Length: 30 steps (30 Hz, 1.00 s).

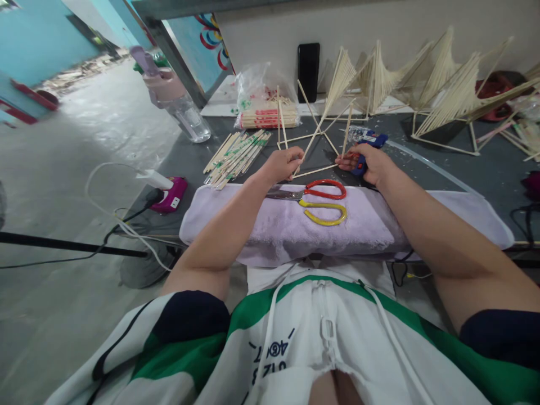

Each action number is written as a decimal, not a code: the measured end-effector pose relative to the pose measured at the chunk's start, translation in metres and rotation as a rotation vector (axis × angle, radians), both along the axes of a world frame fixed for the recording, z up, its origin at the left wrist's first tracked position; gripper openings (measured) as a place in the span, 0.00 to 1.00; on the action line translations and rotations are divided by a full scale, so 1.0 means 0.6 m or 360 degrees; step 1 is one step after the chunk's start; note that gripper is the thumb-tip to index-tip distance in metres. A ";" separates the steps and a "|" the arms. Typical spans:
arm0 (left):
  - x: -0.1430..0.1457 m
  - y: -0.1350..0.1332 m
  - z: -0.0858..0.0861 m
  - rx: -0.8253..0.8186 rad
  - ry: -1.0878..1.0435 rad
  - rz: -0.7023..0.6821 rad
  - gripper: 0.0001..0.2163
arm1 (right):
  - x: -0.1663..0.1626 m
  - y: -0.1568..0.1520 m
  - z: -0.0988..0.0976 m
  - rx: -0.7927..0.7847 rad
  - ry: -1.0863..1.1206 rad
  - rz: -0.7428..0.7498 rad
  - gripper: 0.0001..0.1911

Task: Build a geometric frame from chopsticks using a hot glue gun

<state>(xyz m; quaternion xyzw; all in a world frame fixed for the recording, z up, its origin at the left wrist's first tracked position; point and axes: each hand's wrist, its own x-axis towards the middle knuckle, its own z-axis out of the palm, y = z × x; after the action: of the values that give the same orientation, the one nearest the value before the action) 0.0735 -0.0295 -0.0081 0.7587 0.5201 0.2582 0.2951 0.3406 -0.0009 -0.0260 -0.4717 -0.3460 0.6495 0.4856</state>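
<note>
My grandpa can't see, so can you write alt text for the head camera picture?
A left hand holds a frame of thin sticks at a dark table, while the right hand grips a blue glue gun. Scissors lie on a light purple towel; larger stick structures stand behind.

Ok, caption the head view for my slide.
Left hand and right hand hold a frame of thin, pale wooden sticks beyond red-and-yellow-handled metal scissors on a fluffy lilac towel.
</note>
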 end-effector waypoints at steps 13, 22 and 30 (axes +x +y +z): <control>0.002 -0.002 0.002 -0.0010 0.0011 0.0008 0.08 | -0.002 -0.003 0.005 -0.0010 -0.0019 -0.0010 0.05; 0.002 -0.001 0.001 -0.0011 -0.0026 0.0014 0.07 | -0.002 -0.002 0.004 -0.0005 -0.0021 -0.0011 0.04; 0.001 0.001 0.000 -0.0008 0.0006 0.0004 0.08 | -0.001 0.000 0.001 0.0004 -0.0010 -0.0007 0.04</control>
<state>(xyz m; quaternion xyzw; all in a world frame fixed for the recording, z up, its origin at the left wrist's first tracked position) 0.0739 -0.0292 -0.0084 0.7579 0.5222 0.2558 0.2959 0.3401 -0.0012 -0.0254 -0.4740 -0.3472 0.6465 0.4866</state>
